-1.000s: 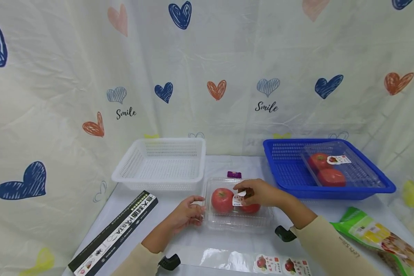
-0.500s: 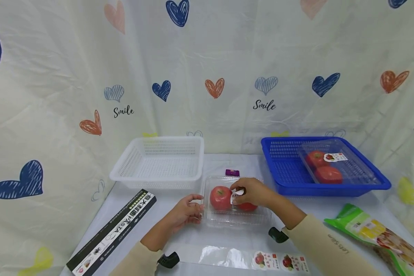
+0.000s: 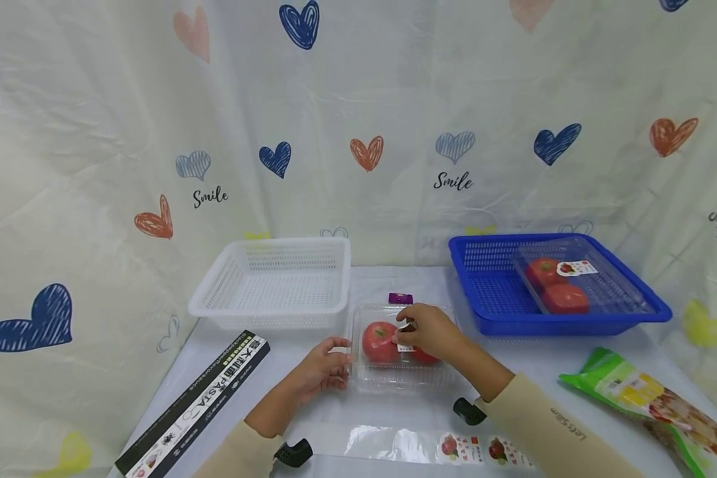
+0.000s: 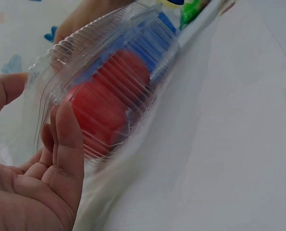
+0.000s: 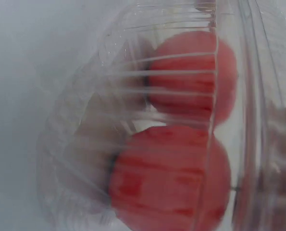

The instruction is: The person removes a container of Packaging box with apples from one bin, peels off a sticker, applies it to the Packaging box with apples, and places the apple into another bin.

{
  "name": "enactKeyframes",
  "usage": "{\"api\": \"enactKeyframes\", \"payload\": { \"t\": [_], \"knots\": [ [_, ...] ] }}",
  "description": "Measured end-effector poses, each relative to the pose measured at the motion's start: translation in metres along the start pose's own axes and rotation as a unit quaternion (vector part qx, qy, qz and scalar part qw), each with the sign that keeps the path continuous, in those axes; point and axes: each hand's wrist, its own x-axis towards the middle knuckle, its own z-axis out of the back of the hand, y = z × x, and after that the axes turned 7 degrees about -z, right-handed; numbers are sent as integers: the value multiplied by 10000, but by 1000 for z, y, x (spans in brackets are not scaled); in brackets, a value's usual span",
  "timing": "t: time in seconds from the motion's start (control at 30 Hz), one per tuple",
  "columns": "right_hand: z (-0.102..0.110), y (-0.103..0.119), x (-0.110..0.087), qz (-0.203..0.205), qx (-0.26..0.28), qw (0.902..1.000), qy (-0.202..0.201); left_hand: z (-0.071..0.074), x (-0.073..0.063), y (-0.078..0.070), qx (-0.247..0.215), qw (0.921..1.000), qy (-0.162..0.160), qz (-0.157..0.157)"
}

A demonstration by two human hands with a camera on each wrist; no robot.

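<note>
A clear plastic clamshell box point(image 3: 394, 378) with two red apples point(image 3: 379, 342) stands mid-table, its lid over them. My left hand point(image 3: 322, 366) is at the box's left edge, thumb and loosely bent fingers against the rim. In the left wrist view, its fingertips lie right at the ribbed wall. Over the lid, my right hand point(image 3: 430, 332) pinches a white sticker label point(image 3: 405, 347) between thumb and fingers, close to the lid above the apples. The hand hides most of the label and part of the right apple. The right wrist view shows the apples point(image 5: 171, 178) through the ribbed wall.
A white basket point(image 3: 269, 312) stands back left. A blue basket point(image 3: 567, 325) at back right holds a labelled box of apples point(image 3: 564, 299). Around are a pasta box point(image 3: 197, 405), a green food bag point(image 3: 651, 405), a small purple packet point(image 3: 400, 299) and a label strip point(image 3: 394, 445).
My right hand has shifted slightly left over the lid with the label in its fingers. The left hand stays at the box's left edge. The head view has moved a little.
</note>
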Motion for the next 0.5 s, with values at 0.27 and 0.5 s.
{"api": "enactKeyframes", "payload": {
  "t": [0.27, 0.5],
  "knots": [
    [-6, 4, 2, -362, -110, 9989, -282, -2, 1, 1, -89, 9999, -98, 69],
    [-6, 9, 4, -693, -470, 9953, -482, -4, 1, 2, -87, 9999, -114, 61]
  ]
}}
